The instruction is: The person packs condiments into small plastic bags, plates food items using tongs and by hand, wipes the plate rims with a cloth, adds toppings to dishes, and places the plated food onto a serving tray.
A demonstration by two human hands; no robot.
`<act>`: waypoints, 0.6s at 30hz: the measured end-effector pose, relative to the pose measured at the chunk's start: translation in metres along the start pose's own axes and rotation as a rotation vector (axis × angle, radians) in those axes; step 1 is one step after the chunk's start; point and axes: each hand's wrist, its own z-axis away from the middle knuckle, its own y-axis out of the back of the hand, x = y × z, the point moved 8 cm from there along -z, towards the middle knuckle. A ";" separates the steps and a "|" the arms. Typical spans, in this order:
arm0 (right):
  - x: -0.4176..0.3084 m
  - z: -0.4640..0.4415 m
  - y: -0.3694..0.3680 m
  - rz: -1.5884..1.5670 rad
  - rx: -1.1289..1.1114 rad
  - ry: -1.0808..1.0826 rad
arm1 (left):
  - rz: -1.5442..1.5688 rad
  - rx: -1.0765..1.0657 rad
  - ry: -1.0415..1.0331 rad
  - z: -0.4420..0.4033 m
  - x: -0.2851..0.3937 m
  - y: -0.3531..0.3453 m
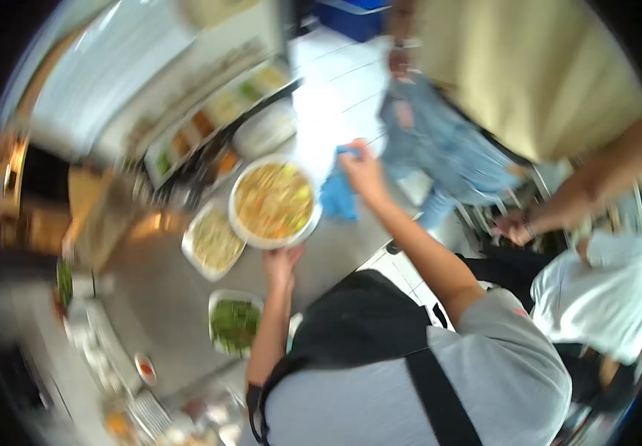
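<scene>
A round white bowl (275,201) full of noodles or shredded food with orange and green pieces is in front of me. My left hand (282,262) grips its near edge from below, with most of the fingers hidden under it. To the right of the bowl, my right hand (359,160) pinches a blue cloth (339,195) that hangs down beside the bowl's rim. A white dish of pale shredded food (215,241) sits just left of the bowl. Nearer to me stands a white dish of green vegetables (235,323).
A row of ingredient trays (202,123) lines the back of the metal counter (150,297). A small dish with red sauce (144,369) lies at the lower left. A person in a tan top and jeans (440,141) stands close on the right, another in white (596,290) beyond.
</scene>
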 end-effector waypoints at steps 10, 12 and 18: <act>0.055 -0.001 -0.056 0.574 -0.313 0.433 | -0.200 -0.077 0.030 0.022 -0.016 0.026; 0.067 0.019 -0.042 0.557 -0.320 0.589 | -0.089 -0.061 0.045 0.012 -0.028 0.043; 0.064 0.031 -0.013 0.523 -0.360 0.587 | -0.194 -0.047 -0.006 -0.032 -0.049 0.060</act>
